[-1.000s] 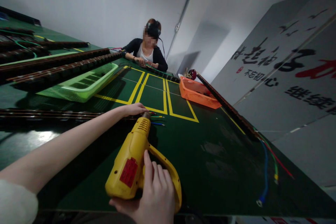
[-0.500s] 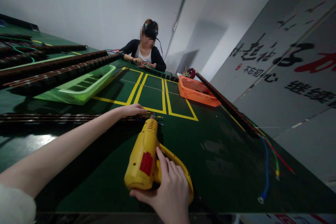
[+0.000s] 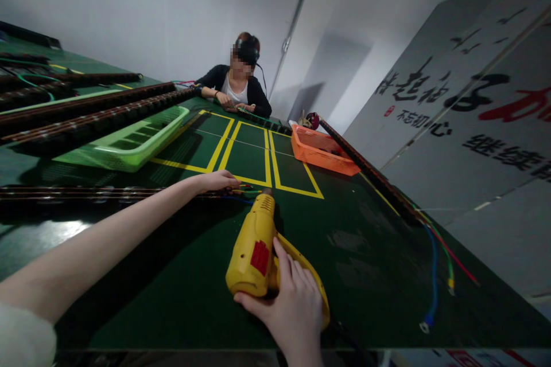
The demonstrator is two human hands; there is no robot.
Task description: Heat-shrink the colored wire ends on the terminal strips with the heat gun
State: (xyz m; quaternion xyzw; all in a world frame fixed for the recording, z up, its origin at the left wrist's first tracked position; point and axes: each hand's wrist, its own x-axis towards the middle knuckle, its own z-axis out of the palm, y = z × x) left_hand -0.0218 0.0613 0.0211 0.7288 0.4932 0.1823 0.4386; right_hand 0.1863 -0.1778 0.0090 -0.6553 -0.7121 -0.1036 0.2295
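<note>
Dark green worktop (image 3: 379,298) marked with yellow tape outlines, beside a grey wall panel (image 3: 495,143) with black and red lettering. Right hand (image 3: 297,298): wrapped on the handle of a yellow plastic heat gun (image 3: 247,264) with a red label, thumb under the rear of its body. Left hand (image 3: 217,180): stretched out, fingers drawn narrow at the end of a long, dark, ribbed bar (image 3: 107,194); they appear to pinch the thin red, green and blue leads (image 3: 255,191) where these emerge, though the underside of the grip is hidden.

Change over the last second: gun shifted rightward, its metal nozzle (image 3: 267,191) passing from close by the left fingertips to the outer ends of the leads. Left hand has kept its place. Nozzle and gun front now cover the lead tips, so the end fittings cannot be checked.

Judged meaning: the lead ends, rather than the stretch next to the fingers, now sit nearest the nozzle, with more clearance for the skin. Whether hot air is flowing cannot be told.

Surroundings: light green plastic basket (image 3: 129,159) beyond the left arm, orange plastic basket (image 3: 325,165) farther right, co-worker in a dark cardigan (image 3: 258,89) seated opposite.
</note>
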